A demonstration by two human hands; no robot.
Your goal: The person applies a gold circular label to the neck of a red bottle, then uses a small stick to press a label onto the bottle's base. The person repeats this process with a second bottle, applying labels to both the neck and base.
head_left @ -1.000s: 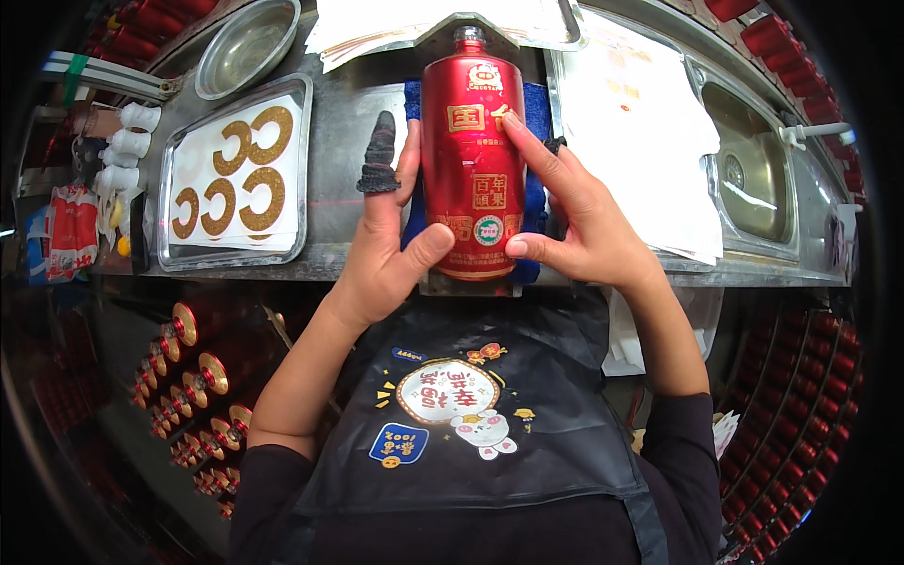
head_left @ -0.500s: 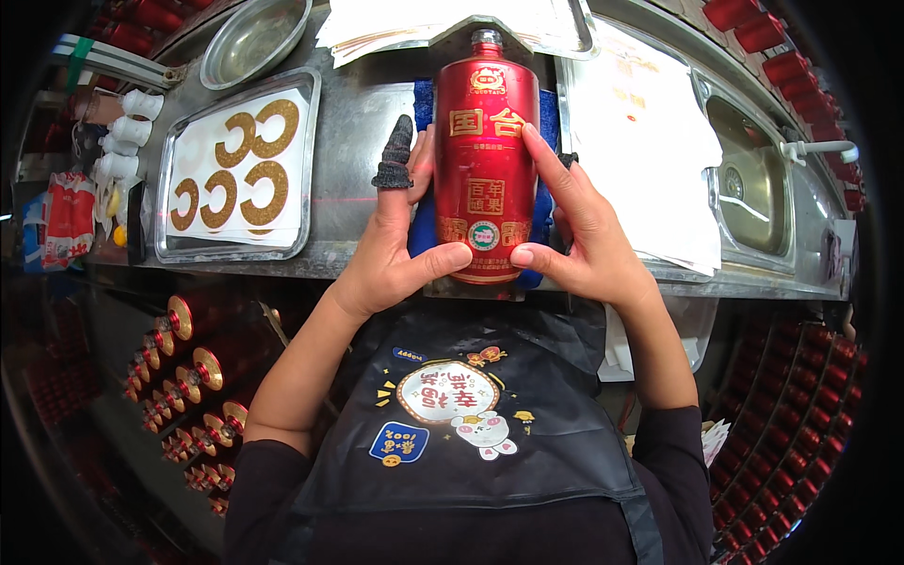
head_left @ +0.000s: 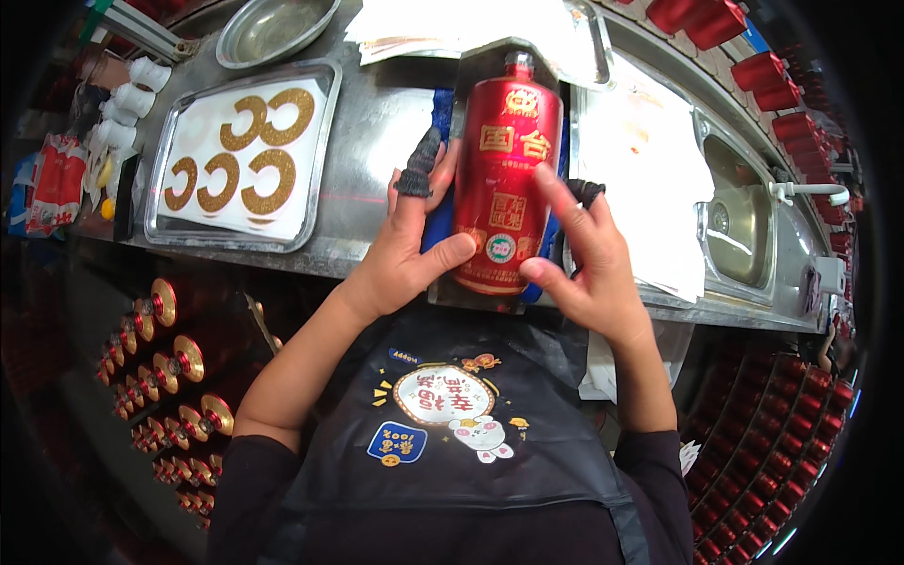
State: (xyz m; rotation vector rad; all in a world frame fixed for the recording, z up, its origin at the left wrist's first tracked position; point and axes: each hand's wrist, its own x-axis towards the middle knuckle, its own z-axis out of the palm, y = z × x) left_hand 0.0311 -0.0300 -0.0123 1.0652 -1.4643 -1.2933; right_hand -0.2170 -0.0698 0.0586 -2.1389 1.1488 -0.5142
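Observation:
A red bottle [head_left: 508, 174] with gold print and a small round green-and-white sticker lies on its back in a cradle with blue padding [head_left: 441, 122], its neck pointing away from me. My left hand [head_left: 400, 235] grips its left side, thumb on the lower front and a black knitted finger cot [head_left: 419, 165] on one finger. On the right side my right hand [head_left: 593, 254] holds it between fingers and thumb, the thumb at the lower edge and the blurred index fingertip against the front. Another black finger cot [head_left: 588, 193] covers one of its fingers.
Left on the metal counter [head_left: 363, 169] is a tray [head_left: 320, 155] with gold C-shaped stickers on white sheets. A metal bowl [head_left: 273, 33] stands behind it. White sheets [head_left: 650, 179] and a sink [head_left: 739, 221] are at right. Red bottles [head_left: 179, 363] fill racks below.
The view has shifted, so bottle and counter sit differently in the picture. My right index finger has slid down the bottle's front, and its hand has loosened slightly. The left hand keeps its hold.

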